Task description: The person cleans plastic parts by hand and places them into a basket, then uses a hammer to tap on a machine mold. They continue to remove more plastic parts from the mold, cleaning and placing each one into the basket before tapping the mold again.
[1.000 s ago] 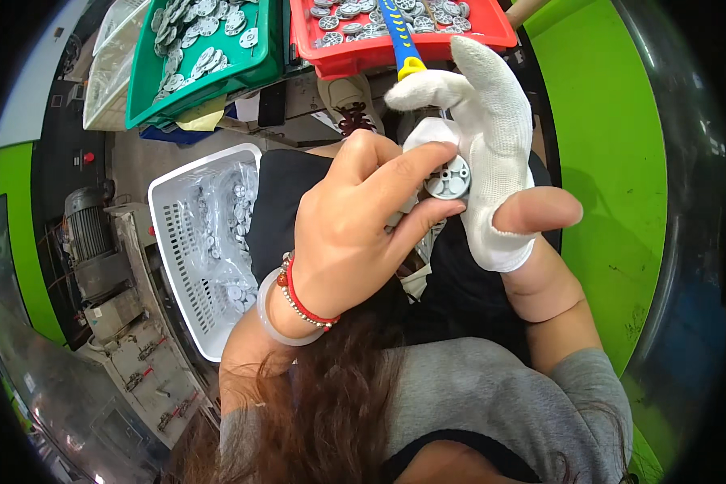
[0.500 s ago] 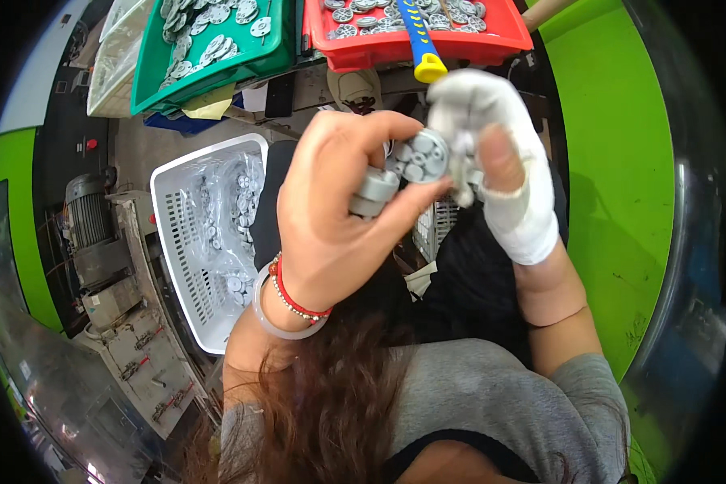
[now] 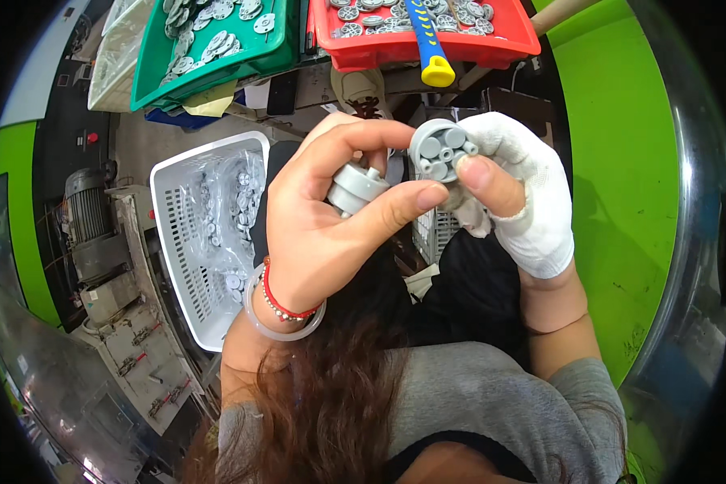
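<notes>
Left grip (image 3: 319, 198), bare-handed, curls around a chunky grey cylinder (image 3: 358, 188) lodged against the palm; thumb stretched to the right, index finger reaching to the left edge of a round grey part (image 3: 444, 153), contact there hard to judge. Right grip (image 3: 518, 184), in a white glove (image 3: 544, 206) with the thumb uncovered, pinches that round part, thumb on its lower right, gloved fingers behind. Round part sits between the two hands, above the lap, tilted, its open face with small round bosses turned toward the viewer; cylinder just to its left, apart from it. Left wrist wears a red beaded bracelet (image 3: 276, 300) and a pale bangle (image 3: 253, 310). Dark trousers (image 3: 476, 278) beneath the hands. Far left, a green tray (image 3: 258, 58) with many grey discs (image 3: 218, 44) scattered and heaped; right of it, a red tray (image 3: 492, 55) with more grey wheel-like pieces (image 3: 371, 19). Blue-and-yellow handle (image 3: 424, 40) projects over the red tray's near rim. Left of the lap, a white slotted basket (image 3: 173, 242) holds clear plastic (image 3: 218, 250) and small grey pieces. Shoe (image 3: 357, 85) at the far side, below the trays. Green panel (image 3: 621, 218) along the right; motor (image 3: 85, 214) at far left.
</notes>
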`<state>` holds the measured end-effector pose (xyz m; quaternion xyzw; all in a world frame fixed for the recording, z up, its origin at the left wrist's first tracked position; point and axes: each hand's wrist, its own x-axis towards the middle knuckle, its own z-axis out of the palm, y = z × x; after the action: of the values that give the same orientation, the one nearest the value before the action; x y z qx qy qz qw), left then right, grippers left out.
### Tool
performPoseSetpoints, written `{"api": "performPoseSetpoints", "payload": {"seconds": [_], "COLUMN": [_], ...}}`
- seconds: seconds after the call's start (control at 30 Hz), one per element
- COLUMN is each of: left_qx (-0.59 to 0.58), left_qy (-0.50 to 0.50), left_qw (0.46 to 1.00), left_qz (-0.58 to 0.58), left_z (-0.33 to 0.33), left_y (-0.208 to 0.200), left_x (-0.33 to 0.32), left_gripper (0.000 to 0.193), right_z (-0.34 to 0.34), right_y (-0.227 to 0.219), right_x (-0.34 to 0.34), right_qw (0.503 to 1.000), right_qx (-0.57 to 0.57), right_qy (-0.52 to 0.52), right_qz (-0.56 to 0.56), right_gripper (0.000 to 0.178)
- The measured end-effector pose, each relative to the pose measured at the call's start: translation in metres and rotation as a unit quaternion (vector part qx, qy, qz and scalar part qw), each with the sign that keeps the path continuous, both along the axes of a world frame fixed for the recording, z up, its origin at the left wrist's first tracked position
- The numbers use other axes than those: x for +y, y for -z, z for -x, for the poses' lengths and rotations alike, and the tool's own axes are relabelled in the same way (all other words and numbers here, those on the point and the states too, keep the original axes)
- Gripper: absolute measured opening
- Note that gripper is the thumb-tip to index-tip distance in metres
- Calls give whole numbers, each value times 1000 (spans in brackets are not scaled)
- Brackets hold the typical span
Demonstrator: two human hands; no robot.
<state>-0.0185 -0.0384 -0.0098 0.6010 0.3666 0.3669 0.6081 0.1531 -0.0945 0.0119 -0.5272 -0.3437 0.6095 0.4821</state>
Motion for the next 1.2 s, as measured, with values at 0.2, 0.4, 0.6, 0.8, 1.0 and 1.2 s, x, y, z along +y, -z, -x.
{"api": "performPoseSetpoints", "payload": {"seconds": [0.2, 0.4, 0.6, 0.8, 1.0, 1.2], "left_qx": [-26, -31, -52, -54, -30, -36], "left_qy": [11, 11, 15, 12, 50, 48], "left_qw": [1000, 998, 992, 993, 988, 987], "left_qz": [9, -55, -114, -104, -145, -147], "left_z": [1, 0, 0, -1, 4, 4], "left_y": [-1, 2, 6, 5, 8, 7], "left_x": [0, -1, 1, 1, 4, 3], "left_gripper": [27, 27, 34, 34, 30, 31], "right_z": [5, 3, -3, -4, -3, -1], "right_y": [3, 15, 22, 20, 23, 22], "right_x": [-3, -4, 3, 3, 2, 4], "right_qw": [998, 974, 902, 917, 914, 912], "right_qx": [-19, -132, -245, -228, -224, -223], "right_qy": [14, 9, 9, 8, 3, 6], "right_qz": [-61, -183, -356, -326, -338, -346], "right_gripper": [24, 24, 25, 24, 23, 24]}}
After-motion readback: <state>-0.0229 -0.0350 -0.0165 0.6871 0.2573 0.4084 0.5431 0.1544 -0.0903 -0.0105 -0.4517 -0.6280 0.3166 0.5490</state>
